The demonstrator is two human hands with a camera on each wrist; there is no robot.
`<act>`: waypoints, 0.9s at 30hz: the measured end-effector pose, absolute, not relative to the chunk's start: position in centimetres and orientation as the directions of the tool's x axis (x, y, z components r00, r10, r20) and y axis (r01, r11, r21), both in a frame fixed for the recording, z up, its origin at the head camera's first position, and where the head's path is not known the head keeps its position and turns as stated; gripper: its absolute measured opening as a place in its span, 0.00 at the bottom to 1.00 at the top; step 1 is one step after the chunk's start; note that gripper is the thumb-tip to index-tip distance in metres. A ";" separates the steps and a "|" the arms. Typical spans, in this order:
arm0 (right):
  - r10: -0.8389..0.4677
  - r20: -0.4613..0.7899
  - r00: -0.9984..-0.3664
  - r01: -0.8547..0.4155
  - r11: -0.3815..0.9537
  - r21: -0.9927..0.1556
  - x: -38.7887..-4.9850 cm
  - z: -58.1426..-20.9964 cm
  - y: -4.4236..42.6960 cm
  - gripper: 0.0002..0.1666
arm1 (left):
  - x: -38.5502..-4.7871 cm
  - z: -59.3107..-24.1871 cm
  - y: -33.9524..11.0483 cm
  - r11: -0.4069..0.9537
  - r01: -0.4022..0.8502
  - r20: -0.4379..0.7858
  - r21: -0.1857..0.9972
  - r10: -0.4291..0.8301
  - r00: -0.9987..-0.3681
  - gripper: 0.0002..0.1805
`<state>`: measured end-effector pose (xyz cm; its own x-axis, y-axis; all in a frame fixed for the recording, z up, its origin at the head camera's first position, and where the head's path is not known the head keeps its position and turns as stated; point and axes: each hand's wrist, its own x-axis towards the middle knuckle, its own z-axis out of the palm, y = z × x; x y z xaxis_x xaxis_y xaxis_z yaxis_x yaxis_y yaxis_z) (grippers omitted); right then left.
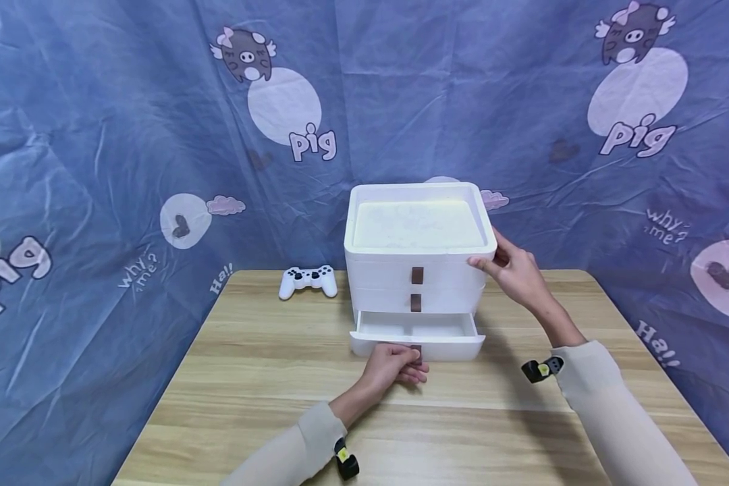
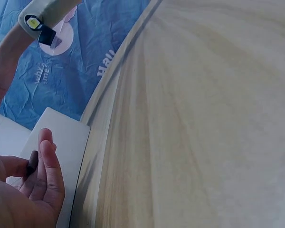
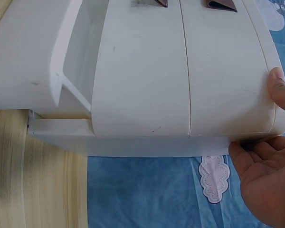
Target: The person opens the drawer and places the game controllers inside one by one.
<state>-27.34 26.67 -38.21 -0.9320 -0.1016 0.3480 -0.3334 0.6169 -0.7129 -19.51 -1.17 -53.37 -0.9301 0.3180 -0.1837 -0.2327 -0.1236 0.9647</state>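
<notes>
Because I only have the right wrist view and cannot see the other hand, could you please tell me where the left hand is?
Observer: The left hand is pinching the brown pull tab of the open bottom drawer.
Operator: Thank you; is anything on the wooden table left of the drawer unit?
Observer: Yes, a white game controller.
Operator: Is the unit's top plain and flat, please?
Observer: No, a raised rim surrounds a shallow recess.

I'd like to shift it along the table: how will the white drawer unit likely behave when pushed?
The white drawer unit should stay stiff, since it looks straight-sided. Being boxy, it probably won't roll. The bottom drawer, standing open, may slide in if pushed from the front.
</notes>
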 end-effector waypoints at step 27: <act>-0.098 0.347 -0.933 -0.331 0.616 -0.715 -27.2 -37.9 26.6 0.51 | -14.7 -52.5 -1.9 -0.119 -0.248 -0.181 0.961 0.407 -0.895 0.16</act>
